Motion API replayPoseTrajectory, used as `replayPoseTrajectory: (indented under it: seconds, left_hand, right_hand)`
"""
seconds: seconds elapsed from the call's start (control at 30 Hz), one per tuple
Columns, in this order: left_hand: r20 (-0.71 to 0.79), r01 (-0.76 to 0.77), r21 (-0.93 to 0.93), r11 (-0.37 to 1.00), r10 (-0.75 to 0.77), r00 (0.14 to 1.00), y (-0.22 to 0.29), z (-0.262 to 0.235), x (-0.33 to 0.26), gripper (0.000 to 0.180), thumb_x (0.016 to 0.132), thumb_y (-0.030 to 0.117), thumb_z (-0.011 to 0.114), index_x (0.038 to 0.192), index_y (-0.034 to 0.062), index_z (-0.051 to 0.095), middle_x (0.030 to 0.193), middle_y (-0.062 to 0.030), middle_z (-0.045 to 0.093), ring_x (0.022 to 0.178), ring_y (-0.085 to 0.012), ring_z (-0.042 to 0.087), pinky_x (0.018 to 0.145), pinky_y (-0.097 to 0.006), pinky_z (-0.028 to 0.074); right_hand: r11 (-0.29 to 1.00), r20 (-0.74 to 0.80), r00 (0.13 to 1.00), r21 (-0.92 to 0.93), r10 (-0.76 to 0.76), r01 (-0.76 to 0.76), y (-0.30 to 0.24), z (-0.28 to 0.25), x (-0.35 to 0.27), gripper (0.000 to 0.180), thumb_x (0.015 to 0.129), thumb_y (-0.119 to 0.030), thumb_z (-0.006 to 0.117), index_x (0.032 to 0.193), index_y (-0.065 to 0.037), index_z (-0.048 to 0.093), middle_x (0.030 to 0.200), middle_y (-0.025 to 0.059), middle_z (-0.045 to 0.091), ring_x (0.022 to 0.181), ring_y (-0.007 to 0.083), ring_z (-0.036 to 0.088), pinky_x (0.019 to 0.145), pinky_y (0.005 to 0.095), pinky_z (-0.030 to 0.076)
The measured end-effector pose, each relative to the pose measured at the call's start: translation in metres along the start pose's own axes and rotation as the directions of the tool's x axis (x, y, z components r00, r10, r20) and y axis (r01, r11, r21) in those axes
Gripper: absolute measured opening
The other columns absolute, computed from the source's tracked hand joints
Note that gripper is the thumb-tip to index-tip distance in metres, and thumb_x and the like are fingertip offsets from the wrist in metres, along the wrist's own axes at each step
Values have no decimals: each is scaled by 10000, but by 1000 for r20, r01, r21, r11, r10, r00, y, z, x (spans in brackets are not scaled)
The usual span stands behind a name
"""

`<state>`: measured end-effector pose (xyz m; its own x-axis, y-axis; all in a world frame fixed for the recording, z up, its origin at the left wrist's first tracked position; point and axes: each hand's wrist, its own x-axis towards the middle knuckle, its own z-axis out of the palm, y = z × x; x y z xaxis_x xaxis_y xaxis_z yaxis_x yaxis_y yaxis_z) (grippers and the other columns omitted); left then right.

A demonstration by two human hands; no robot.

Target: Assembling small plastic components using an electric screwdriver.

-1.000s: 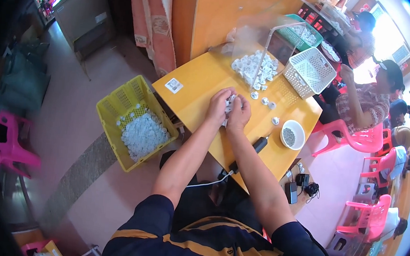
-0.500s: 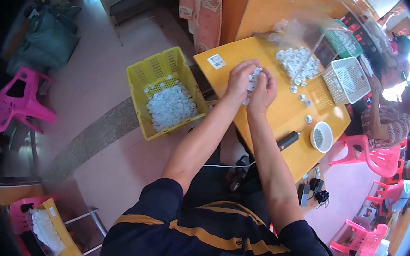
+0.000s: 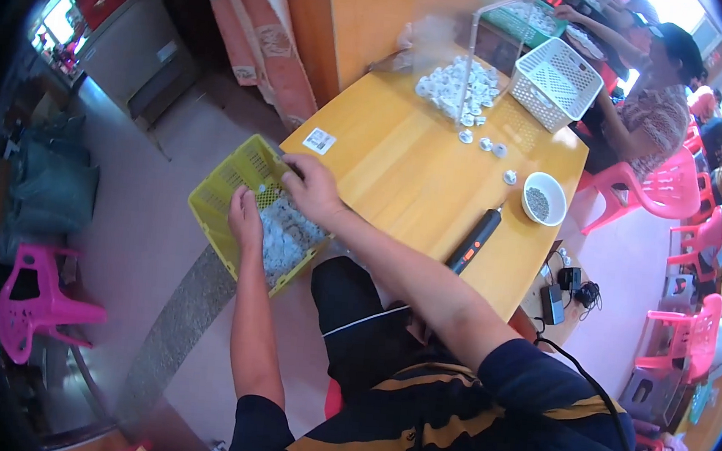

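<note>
A yellow plastic basket (image 3: 222, 248) stands beside the table's left corner, with a heap of small white plastic pieces (image 3: 285, 238) inside. My left hand (image 3: 245, 219) is over the basket's left part, its fingers stretched out and nothing visible in them. Across from it, my right hand (image 3: 315, 190) reaches over the basket's table-side rim. Its fingers are bent but apart, and no piece shows in them. The palms of both hands are hidden from view.
The wooden table (image 3: 383, 159) bears a pile of white parts (image 3: 456, 89), a white basket (image 3: 556, 84), a white bowl of small metal bits (image 3: 543, 199) and a black electric screwdriver (image 3: 474, 241). Another person (image 3: 655, 104) sits beyond it. A pink stool (image 3: 50, 298) is at left.
Both hands have left the tabletop, where they held white pieces together, and moved left and down over the yellow basket, now apart. The view has turned left, and the screwdriver shows fully.
</note>
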<state>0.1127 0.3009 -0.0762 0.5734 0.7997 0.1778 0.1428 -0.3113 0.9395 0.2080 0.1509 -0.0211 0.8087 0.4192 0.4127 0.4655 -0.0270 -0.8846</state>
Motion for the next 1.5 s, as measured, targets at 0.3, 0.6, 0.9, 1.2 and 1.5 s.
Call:
replayPoseTrajectory:
  seconds: [0.3, 0.6, 0.9, 1.2, 1.5]
  left_hand:
    - [220, -443, -124, 888, 460, 860, 165, 145, -39, 636, 817, 207, 787, 1347, -32, 530, 1283, -228, 611, 1220, -359, 578, 1053, -424, 445]
    - [464, -451, 183, 873, 328, 823, 247, 299, -45, 553, 765, 534, 780, 996, 45, 666, 988, -168, 721, 903, -344, 698, 752, -463, 545]
    - [457, -612, 276, 741, 459, 762, 239, 329, -28, 357, 823, 431, 722, 761, 80, 706, 742, -152, 708, 690, -369, 689, 635, -489, 541]
    - [399, -597, 287, 749, 473, 785, 222, 278, -11, 287, 863, 339, 700, 739, 81, 678, 712, -158, 678, 673, -388, 668, 603, -499, 523]
    - [363, -600, 272, 752, 498, 788, 207, 234, 1, 311, 864, 345, 719, 746, 58, 693, 666, -153, 655, 636, -363, 651, 582, -452, 492]
  right_hand:
    - [998, -260, 965, -63, -19, 3, -8, -255, 43, 135, 951, -68, 632, 1037, -15, 722, 949, 71, 750, 895, 131, 691, 825, 267, 537]
    - [940, -444, 891, -256, 92, -225, 44, -384, 65, 239, 934, -110, 636, 1146, -22, 699, 1062, 89, 747, 950, 162, 699, 874, 306, 538]
    - [893, -363, 924, -368, 119, -259, 75, -401, 89, 262, 888, -124, 669, 1130, -39, 721, 1051, 125, 747, 948, 216, 709, 877, 330, 547]
    - [745, -278, 953, -608, 124, -274, 87, -385, 103, 361, 862, -120, 673, 1220, -69, 668, 1266, 171, 659, 1175, 327, 623, 1023, 410, 480]
    - [702, -180, 983, -696, 28, -148, 124, -346, 122, 478, 880, -165, 685, 1337, -70, 581, 1452, 257, 486, 1344, 410, 467, 1131, 447, 395]
